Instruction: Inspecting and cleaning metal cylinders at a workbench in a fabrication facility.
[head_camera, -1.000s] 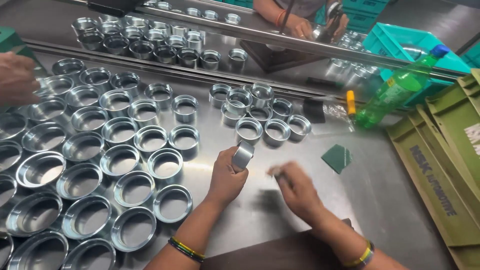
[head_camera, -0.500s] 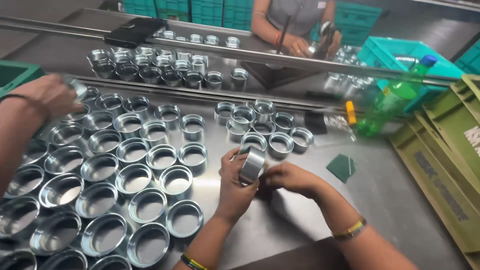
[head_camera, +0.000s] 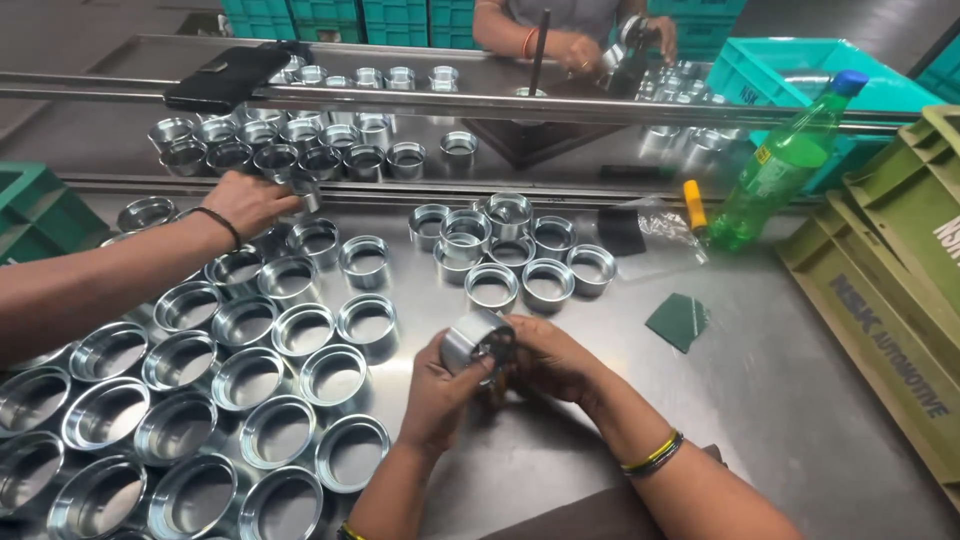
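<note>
Steel fills the left half of the frame: wide shallow metal cups (head_camera: 250, 380) stand in close rows on the steel table (head_camera: 800, 400), open side up. Over them, from the left edge, comes a co-worker's arm (head_camera: 100, 280) with a black wristband, and its hand (head_camera: 250, 203) touches small rings at the upper left.

In the lower middle, the left hand (head_camera: 440, 385) and the right hand (head_camera: 550, 360) meet around one small metal ring (head_camera: 472, 338), lifted a little above the table. The left hand is closed around the ring from below and from the left side, with the thumb on the outer wall. The right hand covers the ring's right side; its fingers bend toward the opening, but I cannot tell if they clamp it or only touch it. The ring lies tilted between both palms, its shiny outer wall turned up.

I judge the ring as stiff, rather heavy for its size, and slippery because of the polished surface; the outer wall is the safest place to hold it.

Just above the hands stands a cluster of similar rings (head_camera: 510, 250). Further right lie a green square pad (head_camera: 680, 320), a green plastic bottle (head_camera: 780, 170) and olive crates (head_camera: 890, 290).
</note>
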